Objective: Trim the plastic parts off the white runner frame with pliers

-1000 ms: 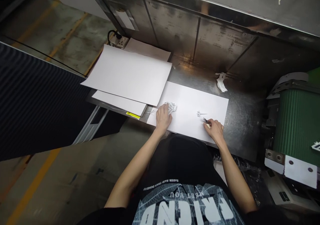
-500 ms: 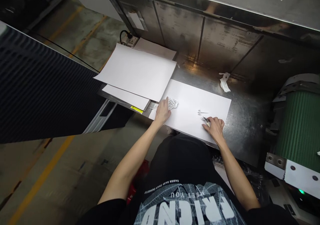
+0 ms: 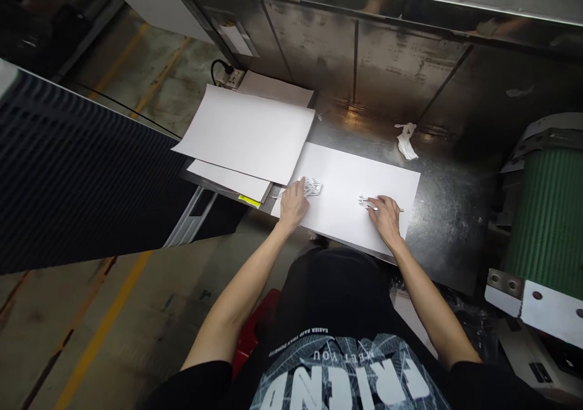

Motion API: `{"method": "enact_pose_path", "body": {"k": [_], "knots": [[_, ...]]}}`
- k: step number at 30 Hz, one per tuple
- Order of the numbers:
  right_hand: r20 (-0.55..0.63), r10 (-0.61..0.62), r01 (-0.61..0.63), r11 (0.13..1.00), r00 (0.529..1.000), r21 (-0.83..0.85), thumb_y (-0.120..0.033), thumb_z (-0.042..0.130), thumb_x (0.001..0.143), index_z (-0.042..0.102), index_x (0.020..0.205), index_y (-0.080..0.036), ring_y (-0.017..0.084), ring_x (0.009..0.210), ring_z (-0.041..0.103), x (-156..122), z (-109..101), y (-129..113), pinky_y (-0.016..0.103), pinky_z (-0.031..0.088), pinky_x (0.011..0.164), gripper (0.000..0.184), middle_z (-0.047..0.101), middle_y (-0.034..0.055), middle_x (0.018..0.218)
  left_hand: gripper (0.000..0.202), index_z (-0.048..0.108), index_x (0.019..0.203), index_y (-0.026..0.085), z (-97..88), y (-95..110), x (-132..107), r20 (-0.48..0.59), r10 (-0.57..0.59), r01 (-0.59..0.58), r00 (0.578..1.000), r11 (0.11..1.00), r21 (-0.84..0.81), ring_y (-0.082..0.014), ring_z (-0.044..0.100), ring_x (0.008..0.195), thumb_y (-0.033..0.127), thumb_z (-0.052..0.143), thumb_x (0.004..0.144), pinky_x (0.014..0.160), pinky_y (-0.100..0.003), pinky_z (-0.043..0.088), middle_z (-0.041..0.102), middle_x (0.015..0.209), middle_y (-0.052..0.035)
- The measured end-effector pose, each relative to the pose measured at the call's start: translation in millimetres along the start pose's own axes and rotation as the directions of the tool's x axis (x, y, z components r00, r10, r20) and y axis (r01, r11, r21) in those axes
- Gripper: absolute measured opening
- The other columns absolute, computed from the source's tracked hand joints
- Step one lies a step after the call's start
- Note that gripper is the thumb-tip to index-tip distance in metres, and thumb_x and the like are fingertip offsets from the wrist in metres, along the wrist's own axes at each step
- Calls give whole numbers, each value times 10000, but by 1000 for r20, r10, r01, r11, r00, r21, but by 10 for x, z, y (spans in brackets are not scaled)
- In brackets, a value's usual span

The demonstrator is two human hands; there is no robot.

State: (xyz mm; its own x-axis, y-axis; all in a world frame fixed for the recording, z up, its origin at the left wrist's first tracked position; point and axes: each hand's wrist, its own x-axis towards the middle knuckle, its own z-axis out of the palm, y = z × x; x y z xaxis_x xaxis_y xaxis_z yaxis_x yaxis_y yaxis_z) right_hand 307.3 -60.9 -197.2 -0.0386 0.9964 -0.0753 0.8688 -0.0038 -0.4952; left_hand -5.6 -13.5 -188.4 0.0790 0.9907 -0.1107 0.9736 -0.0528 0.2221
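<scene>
- Two small cut-out pieces on white sheet [image 3: 346, 197]: one cluster [image 3: 313, 186] near its left edge, another piece [image 3: 364, 201] mid-sheet.
- Left hand [image 3: 291, 203]: fingertips together, pressing the cluster.
- Right hand [image 3: 386, 215]: fingers pinched on thin tool [image 3: 397, 209].
- Advice: steady the sheet, work lightly.

A bare stretch of white sheet [image 3: 344, 182] is lying open at centre frame. A paper stack [image 3: 246, 133] is crowding its left, a metal wall [image 3: 364, 51] above, a green roller [image 3: 546, 215] right.

Small silvery part [image 3: 364, 201] flat on white sheet [image 3: 346, 182]; silvery cluster [image 3: 313, 186] near sheet's left edge.
</scene>
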Motion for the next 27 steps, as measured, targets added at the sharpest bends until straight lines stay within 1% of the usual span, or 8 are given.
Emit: {"method": "enact_pose_path", "body": {"k": [3, 8, 10, 13, 17, 21, 24, 27], "knots": [[11, 5, -5, 1000, 1000, 2, -228, 530, 991, 715, 1294, -217, 321, 1300, 471, 138, 60, -61, 471, 376, 1122, 356, 591, 156, 1362, 727, 301, 1596, 53, -20, -34, 79, 22, 44, -44, 999, 999, -2, -372, 490, 1366, 80, 460, 887, 1149, -497, 420, 509, 1482, -232], [-40, 62, -62, 998, 997, 25, -236, 574, 976, 783, 1077, -210, 334, 1156, 503, 294, 148, -186, 493, 414, 1020, 233, 650, 143, 1188, 804, 269, 1601, 34, 16, -120, 166, 48, 96, -96, 994, 995, -6, -378, 531, 1284, 126, 550, 853, 1106, -498, 457, 525, 1429, -243], [-78, 87, -83, 995, 993, 45, -237, 577, 975, 782, 1047, -211, 335, 1130, 505, 290, 151, -259, 497, 418, 997, 219, 653, 141, 1158, 807, 260, 1602, 34, 37, -157, 168, 48, 121, -121, 991, 993, -8, -379, 531, 1272, 148, 562, 862, 1096, -505, 463, 525, 1418, -246], [-162, 134, -121, 989, 978, 90, -267, 568, 988, 768, 1087, -220, 327, 1114, 517, 178, 142, -412, 490, 423, 1001, 228, 655, 130, 1142, 787, 267, 1595, 26, 38, -206, 149, 51, 166, -165, 985, 986, -20, -374, 532, 1251, 125, 547, 865, 1079, -509, 474, 532, 1396, -253], [-272, 224, -181, 968, 936, 172, -321, 554, 1002, 750, 1107, -214, 313, 1097, 553, -153, 218, -690, 479, 440, 1018, 247, 670, 123, 1101, 799, 247, 1599, 25, -53, -296, 176, 69, 267, -264, 961, 963, -45, -354, 546, 1197, 80, 530, 855, 1061, -501, 479, 549, 1342, -245], [-345, 354, -266, 923, 869, 278, -352, 550, 1002, 731, 1093, -199, 294, 1084, 601, -643, 448, -992, 461, 475, 1011, 255, 702, 117, 1083, 824, 191, 1623, 63, -192, -426, 424, 136, 418, -412, 898, 909, -68, -327, 508, 1263, 85, 512, 864, 1115, -456, 447, 495, 1423, -222], [-396, 496, -374, 860, 773, 348, -357, 549, 992, 729, 1060, -184, 284, 1029, 646, -1146, 612, -1288, 460, 512, 979, 259, 717, 125, 1055, 828, 226, 1613, 71, -308, -456, 624, 232, 533, -526, 814, 845, -100, -320, 508, 1287, 135, 541, 850, 1106, -418, 461, 505, 1427, -207], [-453, 624, -477, 781, 637, 404, -330, 542, 981, 738, 1048, -189, 251, 921, 694, -1682, 720, -1689, 402, 579, 850, 251, 735, 112, 1015, 836, 368, 1513, -39, -401, -483, 689, 309, 634, -624, 710, 768, -142, -395, 522, 1290, 242, 643, 776, 1122, -474, 451, 525, 1401, -285]]}}
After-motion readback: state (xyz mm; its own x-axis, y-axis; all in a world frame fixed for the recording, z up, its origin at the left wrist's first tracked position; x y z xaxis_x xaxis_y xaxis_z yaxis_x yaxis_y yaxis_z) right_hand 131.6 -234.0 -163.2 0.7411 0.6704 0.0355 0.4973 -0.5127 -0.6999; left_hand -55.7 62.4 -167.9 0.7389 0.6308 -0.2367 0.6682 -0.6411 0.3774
